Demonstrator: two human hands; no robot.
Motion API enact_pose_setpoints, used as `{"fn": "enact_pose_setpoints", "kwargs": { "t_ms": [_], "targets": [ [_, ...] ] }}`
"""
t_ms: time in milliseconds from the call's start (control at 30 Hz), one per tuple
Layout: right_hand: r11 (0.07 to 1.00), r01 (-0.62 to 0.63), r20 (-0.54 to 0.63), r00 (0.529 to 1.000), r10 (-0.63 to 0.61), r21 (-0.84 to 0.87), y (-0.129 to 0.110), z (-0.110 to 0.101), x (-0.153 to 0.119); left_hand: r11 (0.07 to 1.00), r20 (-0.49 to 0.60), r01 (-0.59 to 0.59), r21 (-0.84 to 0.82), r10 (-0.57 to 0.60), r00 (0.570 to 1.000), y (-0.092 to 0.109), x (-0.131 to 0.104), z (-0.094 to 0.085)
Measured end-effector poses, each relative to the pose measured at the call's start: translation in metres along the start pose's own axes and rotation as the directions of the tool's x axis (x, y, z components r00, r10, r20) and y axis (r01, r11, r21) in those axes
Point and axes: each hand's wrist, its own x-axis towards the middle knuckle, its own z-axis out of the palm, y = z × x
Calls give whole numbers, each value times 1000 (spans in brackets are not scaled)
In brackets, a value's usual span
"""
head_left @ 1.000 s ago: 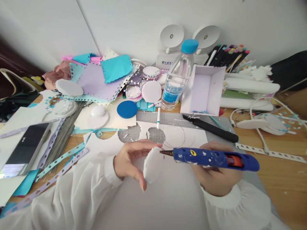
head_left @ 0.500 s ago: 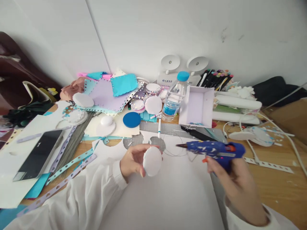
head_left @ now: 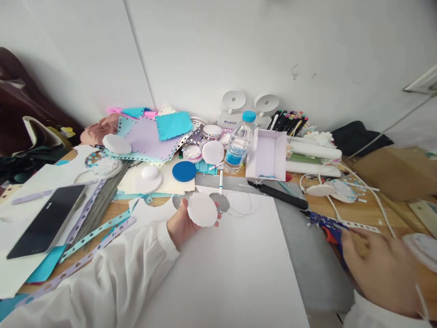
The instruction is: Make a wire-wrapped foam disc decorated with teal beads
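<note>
At the left, a phone (head_left: 48,223) lay beside punched strips (head_left: 85,258). The left hand (head_left: 180,223) gripped a white disc (head_left: 202,209) by its edge, its broad face showing, above a white sheet (head_left: 235,264); a blue disc (head_left: 184,171) lay just behind. Farther back, a bottle (head_left: 239,143) stood beside an open box (head_left: 266,152). A black tool (head_left: 282,196) rested on the grey mat (head_left: 300,241). Its end nearly met the nozzle of a glue gun (head_left: 322,221). The right hand (head_left: 382,269), fingers bent, was at the gun's handle; whether it gripped or merely touched could not be told.
</note>
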Motion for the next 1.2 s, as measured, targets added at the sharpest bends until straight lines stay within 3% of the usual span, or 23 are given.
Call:
{"fn": "enact_pose_setpoints", "kwargs": {
  "t_ms": [67, 167, 267, 300, 367, 433, 600, 767, 1033, 1100, 1200],
  "targets": [
    [985, 116, -6, 993, -118, -130, -32, 2, 8, 1000, -16, 5, -29, -6, 1000, 4, 1, 2],
    [949, 303, 138, 939, -313, 92, -88, 19, 23, 998, -27, 36, -53, -38, 999, 9, 1, 4],
    [857, 417, 322, 801, -504, 303, -131, 51, 36, 997, -43, 44, -59, -47, 998, 11, 1, 6],
    [838, 430, 421, 728, -541, 335, -139, 63, 39, 997, -48, 42, -58, -44, 998, 12, 0, 6],
    [840, 419, 560, 626, -542, 345, -147, 85, 41, 998, -52, 35, -53, -38, 998, 12, 0, 6],
    [860, 391, 643, 574, -506, 328, -148, 101, 40, 999, -54, 21, -48, -24, 998, 13, 0, 6],
    [888, 288, 693, 556, -460, 359, -140, 109, 31, 999, -37, 5, -37, -7, 999, 11, 0, 7],
    [877, 334, 660, 578, -480, 346, -141, 106, 32, 999, 22, 47, -19, -46, 999, 4, -2, 4],
    [858, 313, 649, 563, -512, 406, -149, 116, 29, 992, 131, 126, 2, -126, 983, 5, -2, 8],
    [852, 328, 613, 593, -522, 408, -145, 116, 28, 992, 183, 128, -12, -123, 975, 5, -2, 9],
    [854, 288, 502, 710, -494, 433, -137, 112, 26, 992, 229, 122, -23, -113, 967, 4, -3, 9]
  ]
}}
